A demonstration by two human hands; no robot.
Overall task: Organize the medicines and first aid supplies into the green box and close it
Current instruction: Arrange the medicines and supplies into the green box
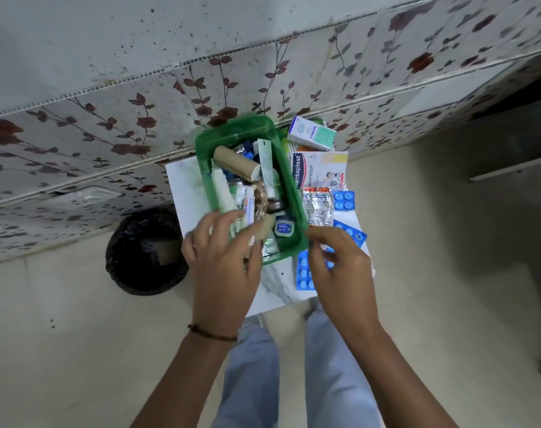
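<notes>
the green box [232, 135] is sitting open on the small white table [182, 193], crowded with a brown bandage roll [236, 162], tubes and a small blue-lidded jar [284, 229]. your left hand [226, 261] is covering the box's near corner, fingers loosely curled around a tan roll; how firmly you are gripping it is hard to make out. your right hand [340, 267] is hovering just beside the box's right rim, fingers partly bent, hiding much of a blue blister strip [304, 273]. a plaster pack [320, 169] and silver foil strips [318, 208] are lying right of the box.
</notes>
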